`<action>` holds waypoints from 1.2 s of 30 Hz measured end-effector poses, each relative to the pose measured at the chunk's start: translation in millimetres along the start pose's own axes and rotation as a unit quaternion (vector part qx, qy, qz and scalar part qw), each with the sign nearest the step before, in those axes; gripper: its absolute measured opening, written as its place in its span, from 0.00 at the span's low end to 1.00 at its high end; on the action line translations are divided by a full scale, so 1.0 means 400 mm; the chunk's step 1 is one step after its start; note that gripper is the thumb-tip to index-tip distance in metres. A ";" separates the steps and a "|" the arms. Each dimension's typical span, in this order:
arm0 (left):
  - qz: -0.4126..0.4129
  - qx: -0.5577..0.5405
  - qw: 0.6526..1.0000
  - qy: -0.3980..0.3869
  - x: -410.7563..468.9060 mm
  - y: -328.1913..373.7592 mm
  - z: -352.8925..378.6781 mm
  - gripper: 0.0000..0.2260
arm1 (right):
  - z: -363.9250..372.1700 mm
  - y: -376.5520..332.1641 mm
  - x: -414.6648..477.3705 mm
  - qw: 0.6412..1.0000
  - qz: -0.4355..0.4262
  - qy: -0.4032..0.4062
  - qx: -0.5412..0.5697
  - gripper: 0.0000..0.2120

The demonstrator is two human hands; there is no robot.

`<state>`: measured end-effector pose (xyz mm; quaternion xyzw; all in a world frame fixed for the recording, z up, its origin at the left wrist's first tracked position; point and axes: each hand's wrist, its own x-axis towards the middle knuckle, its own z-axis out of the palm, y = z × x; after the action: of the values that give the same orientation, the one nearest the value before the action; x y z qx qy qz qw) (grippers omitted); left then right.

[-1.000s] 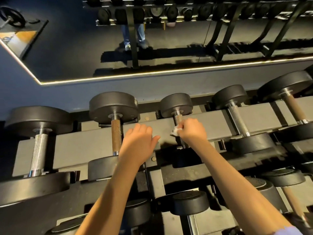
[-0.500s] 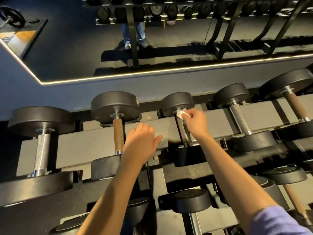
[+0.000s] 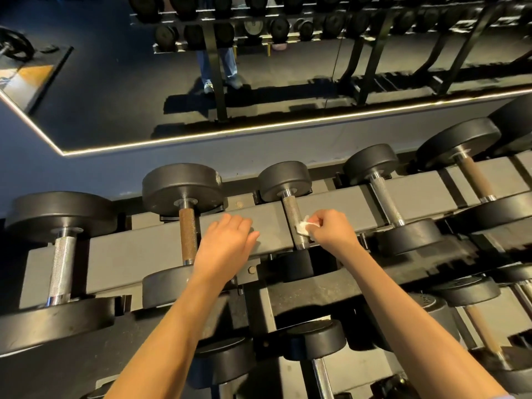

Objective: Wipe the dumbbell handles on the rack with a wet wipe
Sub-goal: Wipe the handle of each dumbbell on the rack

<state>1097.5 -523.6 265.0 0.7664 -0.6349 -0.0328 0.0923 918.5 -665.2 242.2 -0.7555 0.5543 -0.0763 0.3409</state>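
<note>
The right hand (image 3: pixel 334 230) pinches a crumpled white wet wipe (image 3: pixel 304 227) against the knurled metal dumbbell handle (image 3: pixel 293 218) on the grey steel rack (image 3: pixel 138 251). The handle's long axis runs away from the person. The left hand (image 3: pixel 224 245) rests flat on the rack, fingers relaxed.

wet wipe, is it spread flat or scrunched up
Scrunched up: the wet wipe is a small crumpled wad pinched by the right hand against the dumbbell handle, not laid flat.

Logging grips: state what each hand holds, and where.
Right hand pinches the wet wipe by its right side, on the dumbbell handle. Left hand, on the rack, holds nothing.
</note>
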 end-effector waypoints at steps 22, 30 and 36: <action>-0.011 -0.093 0.996 0.002 0.185 0.351 0.163 0.18 | -0.255 0.256 0.209 0.976 -0.046 0.208 -0.037 0.09; -0.021 -0.095 0.995 0.026 0.187 0.348 0.180 0.23 | -0.259 0.287 0.231 0.985 -0.024 0.124 -0.120 0.08; -0.028 -0.079 0.997 0.005 0.188 0.348 0.177 0.25 | -0.269 0.321 0.188 0.988 -0.034 0.079 -0.132 0.08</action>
<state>965.3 -629.1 226.0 0.7744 -0.6082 -0.0811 0.1546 792.8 -798.3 226.9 -0.8039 0.5585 -0.0737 0.1906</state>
